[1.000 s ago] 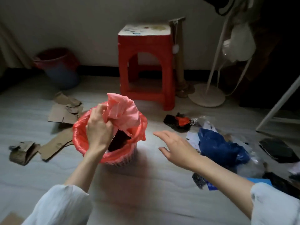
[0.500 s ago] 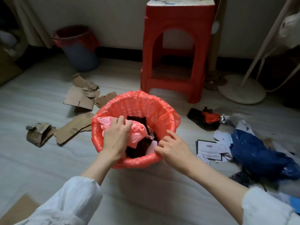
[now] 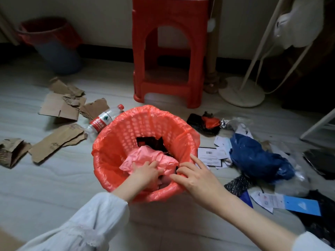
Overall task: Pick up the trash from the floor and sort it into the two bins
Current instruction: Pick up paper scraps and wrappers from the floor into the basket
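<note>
Two hands are at the near bin point(image 3: 126, 134) now. My left hand point(image 3: 147, 173) reaches inside it, fingers curled into the pink plastic bag point(image 3: 150, 157) and pressing it down onto the dark scraps below. My right hand point(image 3: 196, 175) lies on the near rim with fingers fairly straight; its grip holds nothing, it only steadies the liner. The second bin point(image 3: 54, 46) stands well apart by the wall, at the far left.

I judge the pink bag to be very light, soft and springy: it will puff back up once let go, so it wants pushing deep, taken by a bunched fold, not an edge.

Plenty is left on the floor. The plastic bottle point(image 3: 103, 119) lies just beside the bin's far left side; it looks empty, light, smooth and apt to roll, best taken round its middle. The cardboard pieces point(image 3: 58, 144) to the left look stiff and flat, easiest lifted by an edge. The blue bag point(image 3: 257, 158) on the right is limp and slippery-looking; a gathered handful should do.
</note>
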A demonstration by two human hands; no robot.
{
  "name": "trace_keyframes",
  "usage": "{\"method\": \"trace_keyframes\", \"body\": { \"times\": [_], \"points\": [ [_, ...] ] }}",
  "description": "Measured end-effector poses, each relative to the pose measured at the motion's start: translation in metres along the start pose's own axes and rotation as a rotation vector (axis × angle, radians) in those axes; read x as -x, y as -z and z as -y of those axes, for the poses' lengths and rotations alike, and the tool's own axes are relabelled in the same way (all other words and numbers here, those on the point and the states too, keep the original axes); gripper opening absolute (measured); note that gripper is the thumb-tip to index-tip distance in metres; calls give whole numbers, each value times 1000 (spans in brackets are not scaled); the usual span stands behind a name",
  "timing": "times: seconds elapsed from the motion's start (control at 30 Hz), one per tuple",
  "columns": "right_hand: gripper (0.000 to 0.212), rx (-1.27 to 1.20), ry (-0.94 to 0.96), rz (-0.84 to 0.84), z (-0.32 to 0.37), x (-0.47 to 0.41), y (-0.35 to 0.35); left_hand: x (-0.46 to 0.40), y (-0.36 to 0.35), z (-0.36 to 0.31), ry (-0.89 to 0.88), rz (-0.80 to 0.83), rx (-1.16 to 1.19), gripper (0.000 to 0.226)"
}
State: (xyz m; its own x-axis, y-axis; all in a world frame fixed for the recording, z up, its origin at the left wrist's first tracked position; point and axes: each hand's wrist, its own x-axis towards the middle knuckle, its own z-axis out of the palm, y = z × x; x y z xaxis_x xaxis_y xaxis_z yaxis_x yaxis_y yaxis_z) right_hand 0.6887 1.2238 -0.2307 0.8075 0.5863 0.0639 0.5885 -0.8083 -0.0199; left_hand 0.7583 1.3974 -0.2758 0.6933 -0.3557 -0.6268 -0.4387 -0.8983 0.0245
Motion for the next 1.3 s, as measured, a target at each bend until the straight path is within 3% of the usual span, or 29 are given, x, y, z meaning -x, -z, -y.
{"method": "trace_keyframes", "body": {
  "times": [0.1,0.23,0.33,0.43,0.7,0.9,1.0,1.17,1.3],
  "points": [
    [37,6,-14,-110,1,4,-9,-16,2,12,-27,177,-61,59],
    [31,7,16,-194,2,5,-14,-27,-11,8,-66,277,-155,63],
    [45,-22,19,-197,-1,5,-17,-43,-18,6,-33,319,-173,66],
    [44,-28,32,-204,0,6,-19,-58,-32,10,-14,341,-242,70],
    [71,-46,30,-107,-6,7,-21,-31,-16,4,-72,241,-111,59],
    [72,-63,7,-86,-6,7,-21,17,12,-1,-6,187,85,70],
    [75,-65,-3,-64,-4,10,-19,33,26,6,-17,70,-19,67],
    [80,-29,-6,42,-9,15,-14,47,41,2,2,-315,-327,39],
    [68,-29,-39,116,-7,17,-12,34,29,14,-51,-326,-376,52]
  ]
}}
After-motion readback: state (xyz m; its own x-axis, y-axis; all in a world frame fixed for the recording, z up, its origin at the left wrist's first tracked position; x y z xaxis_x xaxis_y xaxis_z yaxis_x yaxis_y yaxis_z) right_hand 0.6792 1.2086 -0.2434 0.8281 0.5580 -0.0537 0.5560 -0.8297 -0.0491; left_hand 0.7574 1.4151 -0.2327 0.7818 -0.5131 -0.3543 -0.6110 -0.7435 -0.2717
